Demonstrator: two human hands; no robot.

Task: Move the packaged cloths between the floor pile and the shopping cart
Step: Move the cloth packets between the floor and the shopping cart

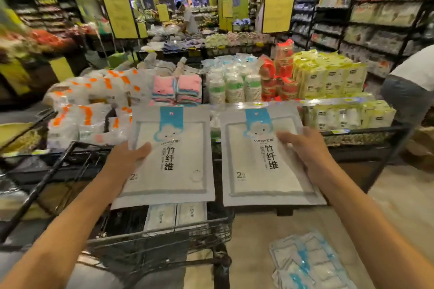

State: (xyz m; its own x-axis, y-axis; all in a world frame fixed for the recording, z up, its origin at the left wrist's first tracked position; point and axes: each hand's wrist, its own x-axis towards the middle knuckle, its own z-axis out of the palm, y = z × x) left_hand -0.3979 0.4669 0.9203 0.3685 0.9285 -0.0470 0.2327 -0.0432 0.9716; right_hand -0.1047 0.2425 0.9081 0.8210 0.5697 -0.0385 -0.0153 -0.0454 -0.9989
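The left hand [128,159] grips one packaged cloth [173,159], the right hand [303,148] another [260,162], thumbs on top. By each thumb the label reads "竹纤维" and "2".

Two flat white-and-blue cloth packs [169,155] [265,155] held above cart [164,239]; floor pile [310,263] right.

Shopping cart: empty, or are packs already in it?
Not empty. Two cloth packs lie side by side in the shopping cart, below the pack held in the left hand.
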